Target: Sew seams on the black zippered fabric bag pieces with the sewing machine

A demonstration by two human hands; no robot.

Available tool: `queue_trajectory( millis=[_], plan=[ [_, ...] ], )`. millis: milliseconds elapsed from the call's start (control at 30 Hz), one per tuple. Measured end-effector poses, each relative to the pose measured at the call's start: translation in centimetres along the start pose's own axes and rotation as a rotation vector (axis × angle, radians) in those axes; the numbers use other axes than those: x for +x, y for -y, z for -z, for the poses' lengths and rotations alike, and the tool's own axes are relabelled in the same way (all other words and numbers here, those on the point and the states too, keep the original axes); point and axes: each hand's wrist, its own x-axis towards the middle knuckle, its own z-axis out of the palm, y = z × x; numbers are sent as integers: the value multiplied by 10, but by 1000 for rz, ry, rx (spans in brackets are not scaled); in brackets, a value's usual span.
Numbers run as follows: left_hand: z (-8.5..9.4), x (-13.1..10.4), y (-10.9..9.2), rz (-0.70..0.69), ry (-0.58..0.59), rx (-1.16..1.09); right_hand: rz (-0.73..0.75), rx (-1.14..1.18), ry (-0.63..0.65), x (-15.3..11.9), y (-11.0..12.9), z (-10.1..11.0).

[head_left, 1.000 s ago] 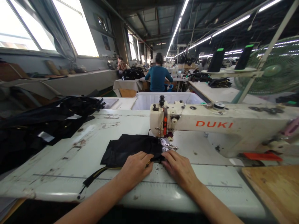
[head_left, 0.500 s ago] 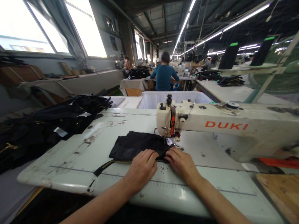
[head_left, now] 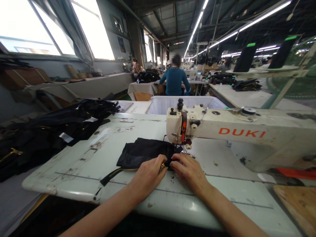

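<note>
While my left hand (head_left: 148, 172) was narrowed to a pinch on the near edge of the black cloth piece (head_left: 140, 153), my right hand (head_left: 189, 168) had its bent fingers closed together on the right-hand end, its thumb partly hidden from me. I judged the cloth light, soft and limp, perhaps a little slick, hardly fragile but apt to pucker or slide out of line; the layered near edge seemed the place to hold it, with fingertip pressure and no hard tugging. A small gold piece (head_left: 162, 167), maybe a zip pull, showed at my left fingertips and looked much stiffer than the cloth. Most of the cloth lay flat on the pale tabletop (head_left: 143, 130), beyond my left fingers and out to their left, while its right end ran between both hands to the needle area of the sewing machine (head_left: 207, 125). A narrow gold-edged strip (head_left: 110, 176) trailed from the near left corner, clear of my fingers. Farther left, well apart from either hand, sat a heap of dark cloth (head_left: 51, 131).
</note>
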Motion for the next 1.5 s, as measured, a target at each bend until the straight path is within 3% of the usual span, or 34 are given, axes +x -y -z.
queue_trajectory(
  millis=[333,500,633,767,900,1100,1300,1500],
  plan=[
    [4,-7,-5,72,138,0,65,-35,50,0,3,-13],
    [16,-5,9,-101,187,-6,68,-62,56,-3,1,-14],
    [16,-5,14,-66,62,140,78,-68,61,-3,2,-13],
    [10,-7,3,-52,-6,327,97,-52,47,-4,3,-12],
    [5,-2,-2,5,-30,382,132,-42,39,-6,1,-12],
    [8,-5,10,78,-127,370,127,-61,24,-10,-2,-15],
    [-1,-18,7,-235,-174,173,118,-44,-8,-10,-4,-16],
    [-20,-13,26,-313,-235,187,57,13,-48,-8,-5,-14]
  ],
)
